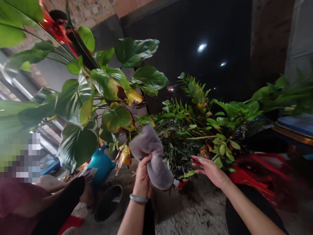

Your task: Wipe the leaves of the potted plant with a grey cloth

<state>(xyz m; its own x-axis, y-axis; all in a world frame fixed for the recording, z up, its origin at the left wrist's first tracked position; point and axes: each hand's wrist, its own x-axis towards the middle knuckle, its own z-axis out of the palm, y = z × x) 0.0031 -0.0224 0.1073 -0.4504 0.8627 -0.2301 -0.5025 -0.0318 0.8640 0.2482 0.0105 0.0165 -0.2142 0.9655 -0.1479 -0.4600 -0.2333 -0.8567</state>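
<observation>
My left hand (143, 173) is closed around the middle of a grey cloth (158, 169), which bulges out above and below the fist. A pale bangle (139, 198) circles that wrist. To the right, my right hand (207, 168) holds nothing and its fingers are apart, close to the lower leaves of a bushy green plant (220, 122). Behind the cloth and to the left rises a large-leaved plant (78, 101), some of its leaves yellow and brown at the edges, such as a withered leaf (124, 158).
A black bucket (109, 202) and a turquoise container (101, 164) are on the rough ground (186, 212) at left. Another person (22, 199) sits at the far left. Red plastic items (259, 179) lie at right. A dark glossy panel (195, 58) stands behind the plants.
</observation>
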